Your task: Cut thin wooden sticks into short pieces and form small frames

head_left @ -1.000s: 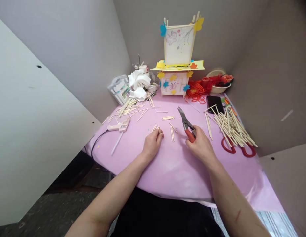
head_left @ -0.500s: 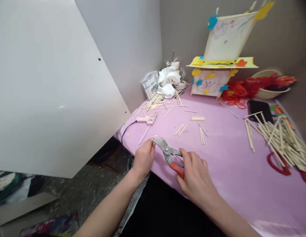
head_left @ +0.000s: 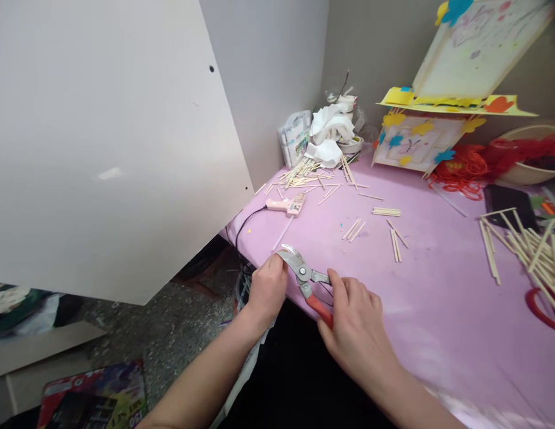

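Note:
My right hand (head_left: 357, 316) is wrapped round the handles of pruning shears (head_left: 303, 271), which have a red grip and a metal spring. Their blades stand apart and point up and left. Right at the blade tips is my left hand (head_left: 267, 285), its fingers closed in a pinch; whatever sits between them is hidden. Beyond the shears, short cut wooden sticks (head_left: 354, 229) lie on the pink tablecloth (head_left: 420, 310). Further short sticks (head_left: 396, 244) and a neat row of sticks (head_left: 386, 212) are to the right.
A pink glue gun (head_left: 287, 205) with a black cord lies near the left table edge. Behind it are a stick pile (head_left: 304, 174) and crumpled white paper (head_left: 333, 128). A decorated paper-and-stick house (head_left: 424, 140) stands at the back. Long sticks (head_left: 540, 250) and red-handled scissors (head_left: 539, 310) lie right.
The view has turned a little left, so the table's things sit further right. Both hands and the shears keep nearly the same pose at the table's edge.

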Demonstrator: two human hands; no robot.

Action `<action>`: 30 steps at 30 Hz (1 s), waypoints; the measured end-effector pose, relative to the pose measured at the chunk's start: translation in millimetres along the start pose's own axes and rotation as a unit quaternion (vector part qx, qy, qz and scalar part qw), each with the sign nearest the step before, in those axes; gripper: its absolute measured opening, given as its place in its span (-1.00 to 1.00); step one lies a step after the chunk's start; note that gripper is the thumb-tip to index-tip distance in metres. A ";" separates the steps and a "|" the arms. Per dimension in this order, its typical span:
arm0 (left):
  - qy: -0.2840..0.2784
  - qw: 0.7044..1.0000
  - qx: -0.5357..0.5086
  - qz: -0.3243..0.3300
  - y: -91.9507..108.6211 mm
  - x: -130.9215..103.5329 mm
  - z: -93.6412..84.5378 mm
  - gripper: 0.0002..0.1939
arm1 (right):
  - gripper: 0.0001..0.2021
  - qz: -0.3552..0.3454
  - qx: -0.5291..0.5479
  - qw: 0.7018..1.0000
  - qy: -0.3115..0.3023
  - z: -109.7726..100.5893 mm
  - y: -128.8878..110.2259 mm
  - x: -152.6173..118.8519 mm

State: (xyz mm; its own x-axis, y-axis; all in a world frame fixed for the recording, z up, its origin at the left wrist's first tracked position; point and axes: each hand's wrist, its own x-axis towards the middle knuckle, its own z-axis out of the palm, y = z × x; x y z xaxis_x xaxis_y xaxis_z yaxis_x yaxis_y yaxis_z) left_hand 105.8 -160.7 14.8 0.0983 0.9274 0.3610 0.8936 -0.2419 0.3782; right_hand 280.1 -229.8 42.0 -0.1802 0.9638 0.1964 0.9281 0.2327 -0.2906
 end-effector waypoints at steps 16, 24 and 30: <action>0.000 1.000 0.028 0.001 -28.4 -18.4 -20.6 -0.86 | -0.81 -0.029 -0.044 0.995 -0.088 -4.3 -29.9 13.6; 0.028 0.996 0.048 -0.073 -55.8 -28.6 -20.2 -0.83 | -0.81 -0.078 -0.052 0.982 -0.162 4.5 -46.5 44.7; 0.027 0.994 0.022 -0.105 -59.3 -33.9 -10.1 -0.83 | -0.81 -0.088 -0.075 0.977 -0.179 5.8 -48.9 51.0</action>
State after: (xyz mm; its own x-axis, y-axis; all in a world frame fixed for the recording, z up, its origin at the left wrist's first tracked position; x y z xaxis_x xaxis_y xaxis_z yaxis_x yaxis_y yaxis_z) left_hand 45.0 -180.7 -11.3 -0.1146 0.9390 0.3243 0.9101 -0.0316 0.4131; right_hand 223.7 -191.2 60.8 -0.4191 0.9003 -0.1173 0.9048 0.4033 -0.1370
